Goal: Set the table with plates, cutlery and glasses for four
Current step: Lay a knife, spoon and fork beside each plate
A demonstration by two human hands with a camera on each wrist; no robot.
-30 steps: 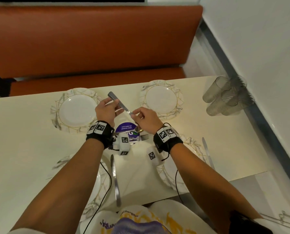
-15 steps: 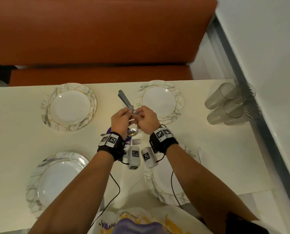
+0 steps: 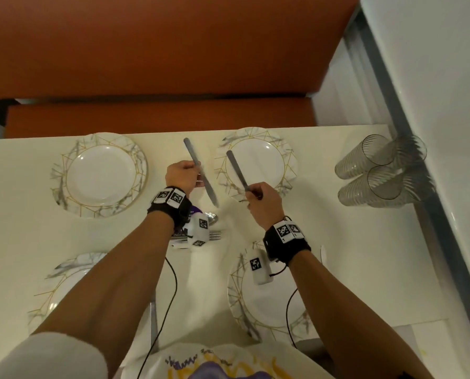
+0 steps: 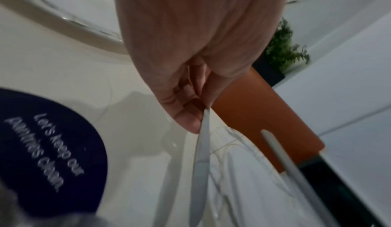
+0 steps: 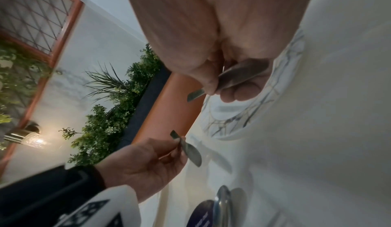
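Two steel knives are held above the cream table point(image 3: 20, 214), one in each hand. My left hand point(image 3: 197, 177) pinches one knife point(image 3: 201, 173) near its middle, handle pointing away and blade tip toward me, between the two far plates; the pinch point(image 4: 203, 113) shows in the left wrist view. My right hand point(image 3: 255, 194) grips the second knife point(image 3: 236, 168), whose handle slants over the far right plate point(image 3: 280, 149). Its fingers point(image 5: 239, 90) curl round that knife point(image 5: 237, 75). A far left plate point(image 3: 72, 165), near left plate point(image 3: 45, 291) and near right plate point(image 3: 236, 291) lie on the table.
Several clear ribbed glasses point(image 3: 378, 170) lie stacked on their sides by the right wall. A spoon point(image 3: 212, 216) and forks point(image 3: 216, 235) rest on a purple coaster under my left wrist. A knife point(image 3: 322, 253) lies right of the near right plate. An orange bench point(image 3: 160, 116) runs behind the table.
The hands were together on a pair of knives at the table's middle. They have drawn apart, each holding one knife, the right one moving over the far right plate.
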